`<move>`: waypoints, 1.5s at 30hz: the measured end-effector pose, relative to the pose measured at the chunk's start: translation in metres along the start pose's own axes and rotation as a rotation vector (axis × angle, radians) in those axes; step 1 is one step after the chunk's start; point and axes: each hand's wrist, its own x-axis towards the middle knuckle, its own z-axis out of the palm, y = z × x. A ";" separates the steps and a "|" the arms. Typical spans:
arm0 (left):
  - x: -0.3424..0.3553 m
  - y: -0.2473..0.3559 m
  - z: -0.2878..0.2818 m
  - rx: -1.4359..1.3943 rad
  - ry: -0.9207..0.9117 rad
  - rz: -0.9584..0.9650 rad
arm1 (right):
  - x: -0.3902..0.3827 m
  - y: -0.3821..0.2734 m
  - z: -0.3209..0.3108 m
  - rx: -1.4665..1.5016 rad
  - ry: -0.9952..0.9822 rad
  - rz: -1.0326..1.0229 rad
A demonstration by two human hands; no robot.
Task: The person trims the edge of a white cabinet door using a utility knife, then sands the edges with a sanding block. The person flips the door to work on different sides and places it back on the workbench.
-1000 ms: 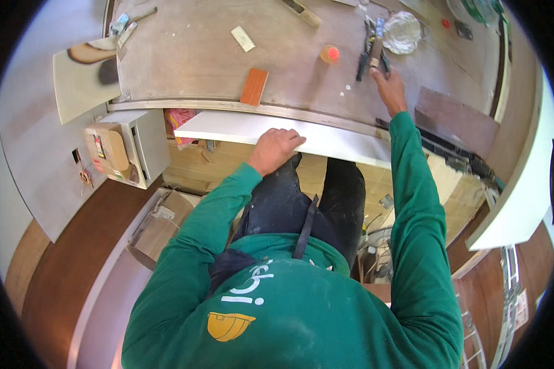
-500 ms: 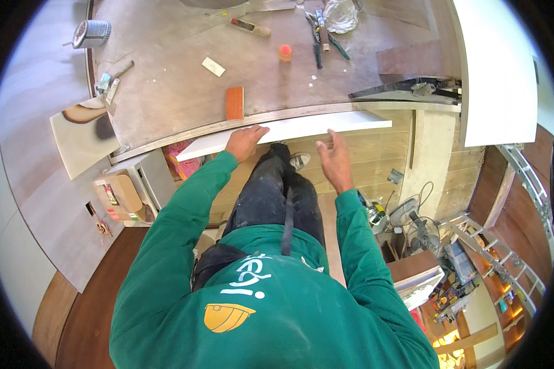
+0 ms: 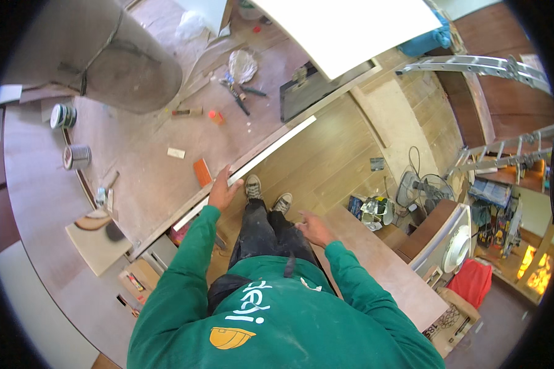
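A long white board stands nearly on edge along the front of the dusty work surface, showing mostly its narrow edge. My left hand is closed over that edge near the board's middle, thumb on the near side and fingers on the far side. Just beyond those fingers lies an orange-brown block. Near my right thigh, away from the board, my right hand holds nothing; its fingers are apart and slightly bent.
Pliers, a small orange-capped bottle and a pale block lie on the surface. A large grey duct hangs at upper left, a white panel above. A fan and ladder stand at right.
The view has turned and tilted. The board's broad white face has swung to nearly edge-on. My right hand has drawn back from beside the board toward my thigh; my left stays on it.
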 end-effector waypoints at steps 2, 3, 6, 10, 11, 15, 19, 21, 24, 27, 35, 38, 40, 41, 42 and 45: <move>0.007 0.049 -0.006 -0.255 -0.037 -0.070 | -0.015 0.010 -0.022 0.034 0.053 0.074; 0.013 0.067 -0.006 -0.388 -0.052 -0.105 | -0.024 0.005 -0.040 0.045 0.081 0.100; 0.041 0.132 -0.013 -0.538 -0.018 -0.004 | -0.045 -0.012 -0.092 0.021 0.188 0.131; 0.087 0.225 -0.045 -0.577 0.060 0.155 | -0.057 -0.027 -0.142 0.032 0.381 0.061; 0.096 0.249 -0.053 -0.392 0.145 0.292 | -0.056 -0.028 -0.151 0.025 0.415 0.051; 0.110 0.362 -0.054 0.318 0.283 0.749 | -0.049 -0.023 -0.161 0.054 0.426 0.048; 0.158 0.419 -0.009 0.762 0.173 0.763 | -0.012 -0.007 -0.173 0.061 0.251 -0.109; 0.190 0.424 0.014 0.853 0.151 0.582 | -0.007 -0.026 -0.207 0.001 0.130 -0.138; 0.214 0.446 0.058 0.842 0.176 0.530 | -0.007 0.004 -0.252 -0.037 0.178 -0.212; 0.235 0.490 0.094 0.844 0.198 0.528 | 0.007 0.073 -0.307 -0.003 0.252 -0.191; 0.255 0.590 0.096 -0.148 -0.256 0.496 | -0.014 0.154 -0.469 -0.024 0.297 -0.067; 0.250 0.555 0.048 0.251 0.387 0.568 | -0.001 0.152 -0.505 0.148 0.392 -0.062; 0.240 0.519 0.022 0.148 0.707 0.266 | 0.011 0.145 -0.523 0.243 0.507 -0.113; 0.235 0.484 0.002 0.104 0.708 0.215 | 0.020 0.136 -0.531 0.290 0.557 -0.147; 0.231 0.452 -0.009 0.058 0.707 0.161 | 0.028 0.123 -0.541 0.300 0.566 -0.191; 0.214 0.429 -0.014 -0.528 0.534 -0.237 | 0.049 0.079 -0.593 0.227 0.640 -0.309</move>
